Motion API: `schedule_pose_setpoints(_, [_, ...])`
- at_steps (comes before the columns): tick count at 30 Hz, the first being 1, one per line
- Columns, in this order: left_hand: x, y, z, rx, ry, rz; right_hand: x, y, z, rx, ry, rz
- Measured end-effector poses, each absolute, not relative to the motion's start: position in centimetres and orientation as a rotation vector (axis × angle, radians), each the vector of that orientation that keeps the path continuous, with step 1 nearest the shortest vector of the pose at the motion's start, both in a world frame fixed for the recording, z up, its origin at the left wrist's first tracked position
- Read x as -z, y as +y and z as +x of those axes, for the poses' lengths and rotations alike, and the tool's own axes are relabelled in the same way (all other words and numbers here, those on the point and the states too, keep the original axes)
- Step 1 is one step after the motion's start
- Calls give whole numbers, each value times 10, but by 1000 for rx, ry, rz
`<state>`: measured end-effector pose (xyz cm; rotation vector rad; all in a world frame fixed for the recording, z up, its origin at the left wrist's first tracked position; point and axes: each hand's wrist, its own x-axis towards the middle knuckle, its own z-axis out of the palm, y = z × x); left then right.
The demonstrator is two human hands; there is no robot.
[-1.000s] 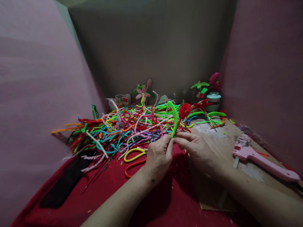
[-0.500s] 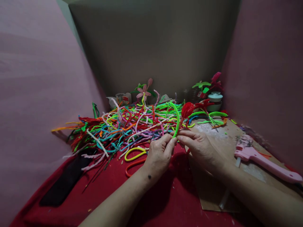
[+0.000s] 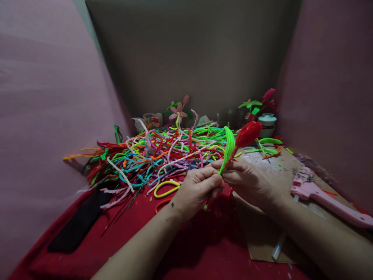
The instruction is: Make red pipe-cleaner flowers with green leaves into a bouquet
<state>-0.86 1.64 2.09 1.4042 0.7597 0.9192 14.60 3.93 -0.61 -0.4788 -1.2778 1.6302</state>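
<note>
Both hands meet in the middle over the red cloth (image 3: 204, 245). My left hand (image 3: 196, 189) is closed, pinching the stem of a pipe-cleaner flower. My right hand (image 3: 247, 179) is closed on the same stem from the right. From the pinch rise a red flower bud (image 3: 248, 133), tilted to the right, and a bright green folded leaf (image 3: 228, 147). A short green stem end (image 3: 205, 207) pokes out under my left hand.
A big heap of coloured pipe cleaners (image 3: 157, 155) fills the back left. A pink glue gun (image 3: 326, 199) lies on brown cardboard (image 3: 274, 233) at right. Finished flowers (image 3: 178, 111) and a small white jar (image 3: 266, 119) stand at the back. A black strip (image 3: 78, 223) lies at left.
The bud and green leaf have tilted over to the right and the leaf has straightened. Both hands shifted slightly right and closed tighter round the stem.
</note>
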Motion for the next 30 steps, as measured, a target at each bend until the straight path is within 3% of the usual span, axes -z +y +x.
schedule_pose_setpoints(7, [-10,20,-11,-768,525,1104,5,38,150,-1807,-1253,-387])
schedule_pose_setpoints(13, [-13,23,-13,-793,607,1168,3,37,147,-1565,-1325,-497])
schedule_pose_setpoints(21, [-23,22,-7,-1031,1026,1700,-1,29,139,-1421,-1160,-599])
schedule_pose_setpoints(30, [-3,18,-5,-1151,1232,2300,3,29,135,-1285,-1135,-678])
